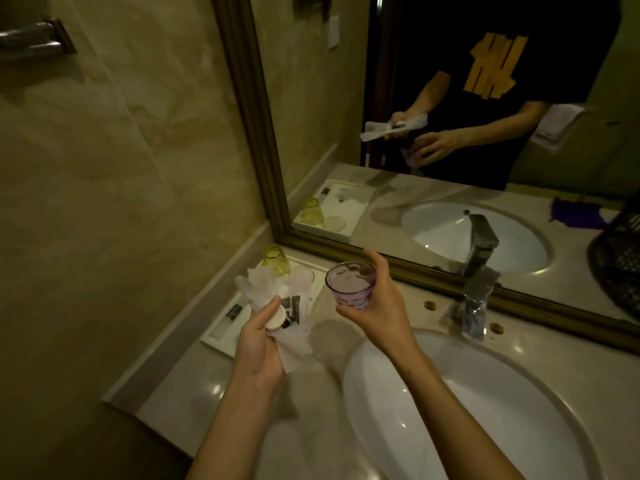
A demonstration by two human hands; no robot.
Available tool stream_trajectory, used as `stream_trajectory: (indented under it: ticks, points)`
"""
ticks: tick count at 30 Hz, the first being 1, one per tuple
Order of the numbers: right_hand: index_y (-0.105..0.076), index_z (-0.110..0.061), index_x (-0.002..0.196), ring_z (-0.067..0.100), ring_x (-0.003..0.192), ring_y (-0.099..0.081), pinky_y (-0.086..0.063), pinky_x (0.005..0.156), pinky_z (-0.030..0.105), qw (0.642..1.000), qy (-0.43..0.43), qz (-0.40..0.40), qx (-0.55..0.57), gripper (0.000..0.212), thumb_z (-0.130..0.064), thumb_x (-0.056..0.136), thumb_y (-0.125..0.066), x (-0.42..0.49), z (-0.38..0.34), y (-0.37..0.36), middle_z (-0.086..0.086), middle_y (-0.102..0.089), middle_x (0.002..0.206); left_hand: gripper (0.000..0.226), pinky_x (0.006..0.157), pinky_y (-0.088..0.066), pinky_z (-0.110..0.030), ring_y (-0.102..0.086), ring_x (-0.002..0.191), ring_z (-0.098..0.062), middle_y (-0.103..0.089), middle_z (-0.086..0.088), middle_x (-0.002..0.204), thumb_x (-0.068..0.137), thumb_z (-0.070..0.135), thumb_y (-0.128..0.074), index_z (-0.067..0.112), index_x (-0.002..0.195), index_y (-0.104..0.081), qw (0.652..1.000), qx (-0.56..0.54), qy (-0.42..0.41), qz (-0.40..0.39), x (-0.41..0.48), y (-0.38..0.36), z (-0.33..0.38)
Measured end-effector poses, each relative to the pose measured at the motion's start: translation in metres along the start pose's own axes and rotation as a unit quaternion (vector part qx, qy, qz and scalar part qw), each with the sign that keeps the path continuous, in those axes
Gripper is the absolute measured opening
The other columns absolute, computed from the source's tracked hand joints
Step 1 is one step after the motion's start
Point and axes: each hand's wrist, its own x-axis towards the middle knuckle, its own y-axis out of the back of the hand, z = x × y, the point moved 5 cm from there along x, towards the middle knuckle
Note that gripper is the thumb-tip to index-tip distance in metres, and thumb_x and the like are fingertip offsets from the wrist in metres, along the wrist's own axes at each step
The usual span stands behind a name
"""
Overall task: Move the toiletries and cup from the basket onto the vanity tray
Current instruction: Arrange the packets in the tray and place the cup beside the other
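Observation:
My left hand (258, 344) grips a bundle of toiletries (277, 299): white wrapped packets and a small bottle with a round cream cap, held above the white vanity tray (216, 336). My right hand (372, 306) holds a purple glass cup (349, 284) upright in the air, just right of the tray. On the tray stand an upside-down yellow glass (276, 259), a round clear coaster and a small sachet (233, 311). The black wire basket (620, 268) shows only as a mirror reflection at the far right.
The tray sits in the counter's back left corner against the marble wall and the framed mirror (270, 188). A white oval sink (450, 403) lies to the right, with a chrome faucet (476, 306) behind it. A metal towel rail (31, 38) hangs top left.

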Motion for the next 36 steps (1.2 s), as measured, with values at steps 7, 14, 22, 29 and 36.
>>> stream_trajectory:
  ticks: [7,14,22,29,36]
  points:
    - [-0.044,-0.017,0.135,0.018,0.108,-0.062,-0.057,0.081,0.02,0.99,-0.131,-0.048,0.017,0.089,-0.016,0.062,-0.093,0.066,0.065,-0.081,-0.004,-0.06,0.118,0.049,0.087,-0.06,-0.049,-0.071,0.103,-0.036,-0.07,-0.021,0.122,0.096,0.021,-0.053,0.007,0.144,-0.055,0.999,0.011,0.037,0.032,0.029,0.015,0.021]
    - [-0.051,-0.018,0.123,0.026,0.107,-0.062,-0.052,0.09,0.037,0.985,-0.169,-0.02,-0.036,0.088,-0.03,0.049,-0.097,0.114,0.105,-0.161,0.005,-0.064,0.116,0.056,0.107,-0.044,-0.053,-0.057,0.129,-0.038,-0.062,-0.018,0.141,0.087,0.026,-0.068,0.013,0.14,-0.06,0.992,0.049,0.108,0.039,0.065,0.055,0.052]
    - [-0.045,-0.015,0.132,0.027,0.112,-0.064,-0.056,0.091,0.043,0.975,-0.221,0.026,-0.009,0.092,-0.038,0.053,-0.085,0.139,0.114,-0.215,0.007,-0.064,0.126,0.059,0.114,-0.034,-0.065,-0.053,0.131,-0.048,-0.059,-0.026,0.14,0.085,0.024,-0.066,0.011,0.142,-0.058,0.984,0.082,0.145,0.07,0.111,0.092,0.081]
    - [-0.031,-0.013,0.151,0.029,0.129,-0.052,-0.048,0.105,0.043,0.962,-0.263,0.062,-0.038,0.104,-0.016,0.066,-0.091,0.141,0.119,-0.222,0.013,-0.051,0.143,0.04,0.101,-0.048,-0.06,-0.06,0.122,-0.046,-0.066,-0.026,0.131,0.097,0.022,-0.057,0.01,0.134,-0.065,0.978,0.066,0.183,0.077,0.133,0.09,0.088]
    - [-0.066,-0.015,0.082,0.014,0.073,-0.063,-0.054,0.069,0.034,0.968,-0.239,0.066,0.042,0.019,-0.03,0.094,-0.067,0.081,0.041,-0.188,-0.003,-0.066,0.078,0.052,0.094,-0.055,-0.057,-0.058,0.126,-0.044,-0.057,-0.026,0.143,0.095,0.023,-0.059,0.008,0.145,-0.054,0.975,0.041,0.215,0.046,0.15,0.094,0.072]
